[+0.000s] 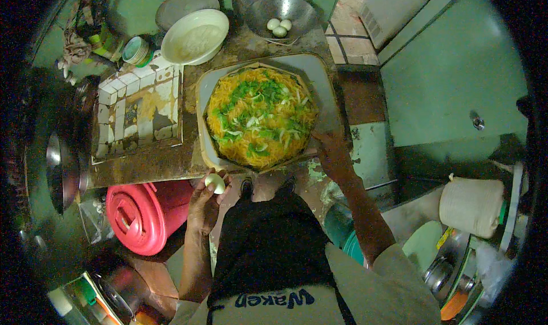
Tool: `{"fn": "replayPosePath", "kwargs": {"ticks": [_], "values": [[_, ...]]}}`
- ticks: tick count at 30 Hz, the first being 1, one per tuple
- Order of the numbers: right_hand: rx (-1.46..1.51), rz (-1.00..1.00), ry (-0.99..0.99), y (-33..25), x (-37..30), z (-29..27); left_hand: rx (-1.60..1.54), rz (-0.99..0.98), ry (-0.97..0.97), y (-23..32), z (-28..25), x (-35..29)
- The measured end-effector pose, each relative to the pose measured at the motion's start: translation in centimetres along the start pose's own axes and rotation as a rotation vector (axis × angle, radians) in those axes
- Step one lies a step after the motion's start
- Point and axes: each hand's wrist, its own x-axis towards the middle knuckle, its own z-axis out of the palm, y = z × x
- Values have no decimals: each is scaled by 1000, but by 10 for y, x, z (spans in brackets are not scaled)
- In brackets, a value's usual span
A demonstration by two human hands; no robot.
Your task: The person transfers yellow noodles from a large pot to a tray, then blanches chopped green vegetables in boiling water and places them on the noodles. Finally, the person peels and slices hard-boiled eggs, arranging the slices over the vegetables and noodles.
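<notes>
Left hand (202, 204) pinching egg (215, 183) just off front edge of tabletop (145, 166); slick surface could make it drop. Right hand (334, 154) at noodle tray (326, 94), grasp can't tell; bump could shift tray overboard.

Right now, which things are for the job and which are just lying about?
For the job:
egg in the left hand
noodles with greens
tray by the right hand
probably three eggs in the metal bowl

Seemingly lying about:
pink bucket
cream bowl
</notes>
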Motion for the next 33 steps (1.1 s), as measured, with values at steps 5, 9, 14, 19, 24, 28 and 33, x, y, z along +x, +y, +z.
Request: {"fn": "replayPosePath", "kwargs": {"ticks": [5,9,14,19,24,28,33], "values": [[140,17,257,44,18,-4,33,-24,16,18,-10,8],[142,174,248,90,38,17,35,11,-21,35,-18,16],[506,457,120,148,40,67,35,86,5,43,-26,7],[319,-81,175,177,83,94,13,67,54,31,-26,0],[697,287,151,123,102,47,-11,91,52,22,-24,2],[491,84,-3,54,93,-8,-17,95,22,21,-25,8],[-103,-11,-23,18,64,-67,-8,62,19,26,-21,17]]}}
